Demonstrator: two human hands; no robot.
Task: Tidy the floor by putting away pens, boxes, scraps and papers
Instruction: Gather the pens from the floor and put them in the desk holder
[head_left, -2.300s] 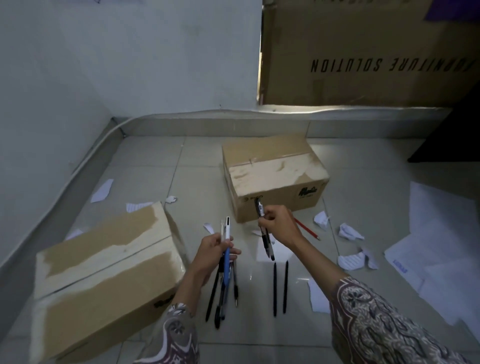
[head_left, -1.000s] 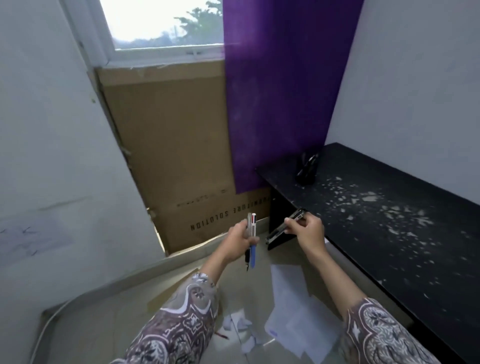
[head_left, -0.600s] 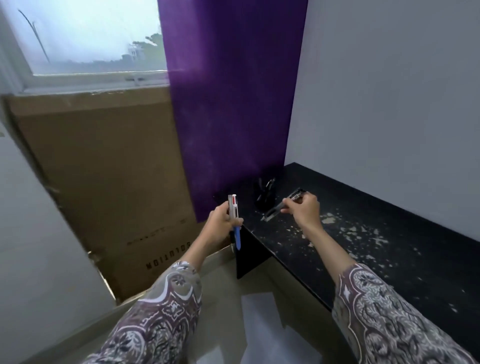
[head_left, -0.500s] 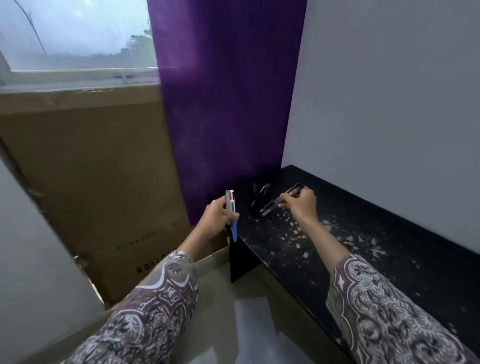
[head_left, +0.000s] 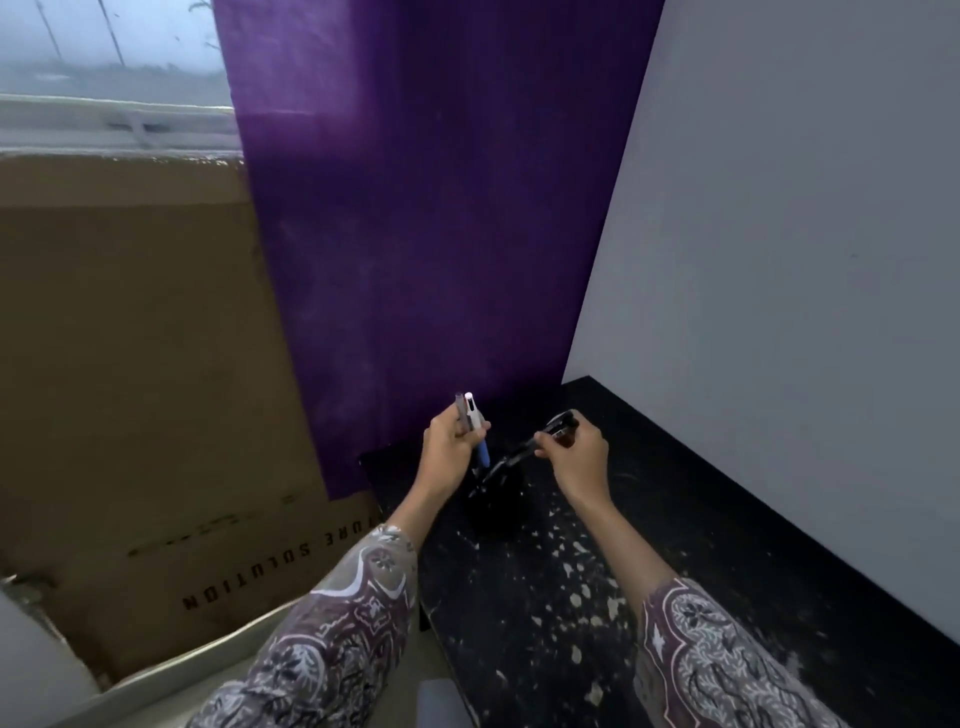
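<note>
A person stands at a black desk (head_left: 727, 545) set in the corner of a room, with both arms reaching forward in patterned sleeves. The left hand (head_left: 447, 449) is curled round a small bundle of pens (head_left: 470, 421), held upright, with a white cap and a blue barrel showing. The right hand (head_left: 576, 452) pinches a dark pen (head_left: 524, 452) near its top end. That pen slants down and to the left, its lower end at the mouth of a black holder (head_left: 498, 504) standing near the desk's back corner.

The holder is dark against the dark desk, so its rim is hard to make out, and I cannot tell whether the pen tip is already inside or only just above. Pale flecks, perhaps paper scraps or chipped paint, are scattered over the desk top nearer the person.

A purple curtain (head_left: 426, 218) hangs behind the desk. To its left a large cardboard box (head_left: 130, 389) leans against the wall under a window (head_left: 104, 52).

The step in hand looks like putting pens away in the holder. The next move probably calls for the right hand to tip its pen more upright, let it slide in, then take another from the left hand's bundle. The holder looks light, so a careless push might knock it over.
</note>
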